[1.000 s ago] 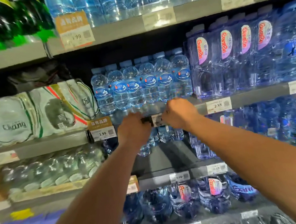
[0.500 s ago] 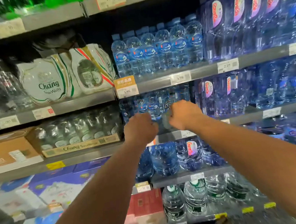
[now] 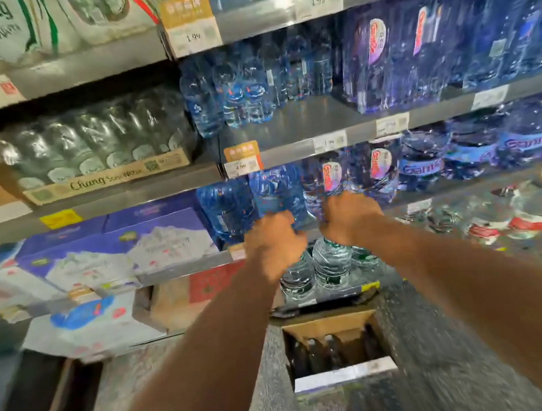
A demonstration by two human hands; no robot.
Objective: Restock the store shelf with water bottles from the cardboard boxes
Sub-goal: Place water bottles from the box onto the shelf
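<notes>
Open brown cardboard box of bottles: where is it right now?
Head view, low centre: the open brown cardboard box sits on the speckled grey floor, right in front of the clear water bottles on the bottom shelf.

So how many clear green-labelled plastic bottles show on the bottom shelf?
3, in a row on the bottom shelf: the left bottle under the left hand, the middle bottle between the wrists, the right bottle below the right hand, whose forearm may hide more.

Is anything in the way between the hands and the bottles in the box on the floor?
Nothing visible is. The cardboard box stands open on the floor, its bottles uncovered. The left hand and right hand are higher up, in front of the shelf, with nothing in between.
</notes>
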